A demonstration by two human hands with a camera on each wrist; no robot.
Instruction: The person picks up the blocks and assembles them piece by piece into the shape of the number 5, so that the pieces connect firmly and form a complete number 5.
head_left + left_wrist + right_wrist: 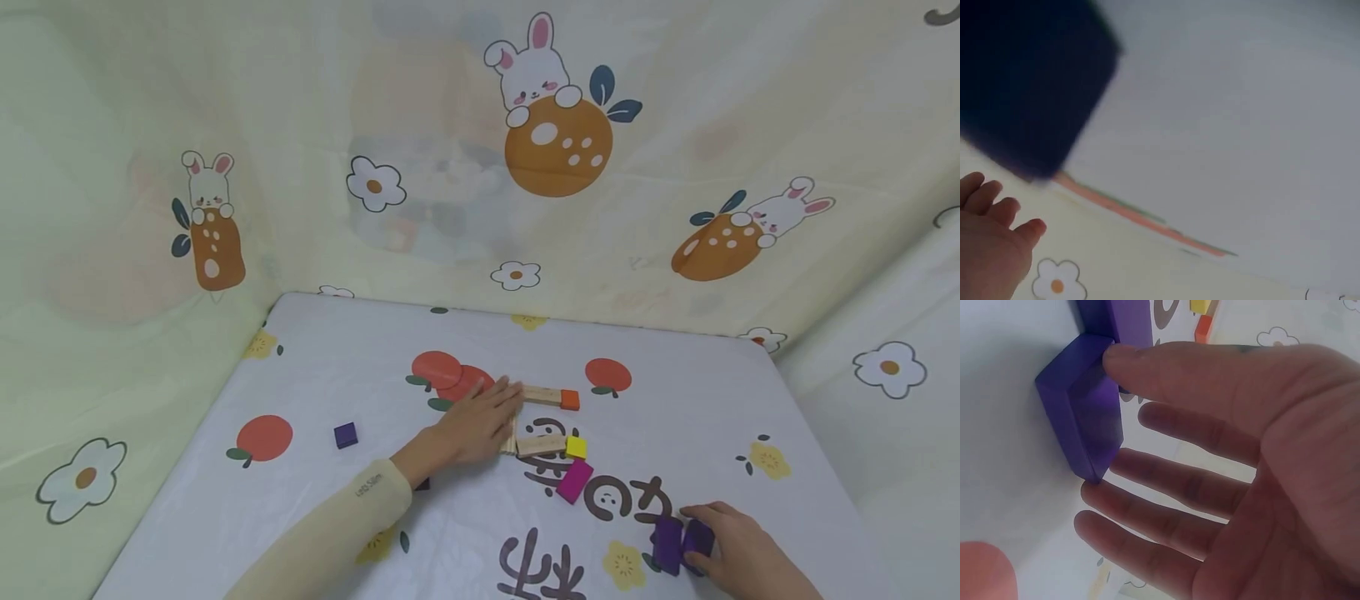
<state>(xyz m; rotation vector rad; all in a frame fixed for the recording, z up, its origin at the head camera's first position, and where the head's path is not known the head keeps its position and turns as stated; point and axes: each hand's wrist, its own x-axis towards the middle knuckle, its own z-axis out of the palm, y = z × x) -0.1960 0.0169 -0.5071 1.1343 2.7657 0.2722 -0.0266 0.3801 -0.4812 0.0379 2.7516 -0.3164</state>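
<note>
In the head view, my left hand (pixel 480 423) lies with extended fingers over light wooden blocks (pixel 508 437), covering part of them. Two more wooden strips run right from there, the far one (pixel 542 395) ending at an orange block (pixel 570 400), the near one (pixel 542 445) at a yellow block (pixel 576 447). At lower right, my right hand (pixel 738 546) is beside a purple block (pixel 698 546); a second purple block (pixel 667 546) stands just left of it. In the right wrist view, my thumb (pixel 1166 369) is at the nearer purple block's (pixel 1097 412) corner, fingers fairly straight.
A magenta block (pixel 575 482) lies just below the yellow one. Further left is a small dark purple block (pixel 346 435), and another dark block (pixel 423 484) shows partly under my left forearm. A large dark blue shape (pixel 1029 81) blocks much of the left wrist view.
</note>
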